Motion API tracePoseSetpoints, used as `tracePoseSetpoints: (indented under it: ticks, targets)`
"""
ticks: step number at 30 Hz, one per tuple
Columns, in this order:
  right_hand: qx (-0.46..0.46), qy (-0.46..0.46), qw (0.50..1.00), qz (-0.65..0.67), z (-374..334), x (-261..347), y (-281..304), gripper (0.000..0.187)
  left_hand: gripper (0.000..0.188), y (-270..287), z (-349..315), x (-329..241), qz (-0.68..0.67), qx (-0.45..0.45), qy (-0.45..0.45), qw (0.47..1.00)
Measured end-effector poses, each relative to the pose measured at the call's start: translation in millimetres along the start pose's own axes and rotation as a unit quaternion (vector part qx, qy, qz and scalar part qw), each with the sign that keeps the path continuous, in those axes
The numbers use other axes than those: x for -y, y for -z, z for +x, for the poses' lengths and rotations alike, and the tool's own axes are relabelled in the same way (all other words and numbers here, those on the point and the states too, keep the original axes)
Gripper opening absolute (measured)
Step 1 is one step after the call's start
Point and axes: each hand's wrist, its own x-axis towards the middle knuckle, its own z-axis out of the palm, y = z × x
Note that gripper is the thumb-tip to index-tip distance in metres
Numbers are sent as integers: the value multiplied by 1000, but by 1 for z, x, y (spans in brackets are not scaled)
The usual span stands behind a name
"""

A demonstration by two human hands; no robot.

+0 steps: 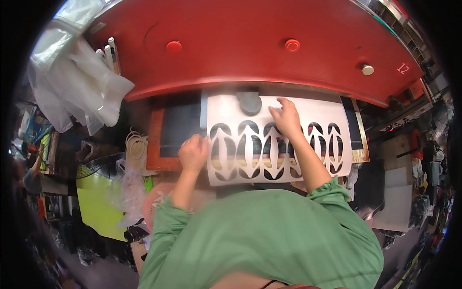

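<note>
The white cut-out sheet (222, 107) is laid over the counter's (183, 126) near edge, apparently steadied at its left by the curled left hand (194, 153), grip indeterminable; the right hand (287, 118) is spread, seemingly empty.

Lots of red, white and green going on

Machine front (231, 53) is glossy red, with red buttons (292, 45) and a pale goldish knob (367, 70). Sheet (317, 110) is plain white along the far side, then a repeating row of white double-headed arrows (223, 151) framed by curved cut-outs (250, 126), mostly dark through them. The round-ended piece (250, 104) is flat grey. Blouse (269, 236) is solid green, and the board (98, 204) off left is loud yellow-green. That round thing (152, 200) looks pink, but it's half hidden, so don't quote me.
</note>
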Motion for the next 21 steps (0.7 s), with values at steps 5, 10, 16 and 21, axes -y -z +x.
tracePoseSetpoints:
  ticks: [5,10,16,21]
  targets:
    - [32,4,997,-74,-8,74,-35,78,31,3,1,-27,-74,29,-102,992]
    - [81,-2,990,-115,-50,103,-31,79,56,11,-24,-46,-2,150,-166,975]
    - [99,-50,993,39,-61,80,-15,72,56,14,-53,-47,7,178,-142,974]
    - [89,-135,915,369,-37,50,7,69,55,10,-50,-42,-2,152,-157,976]
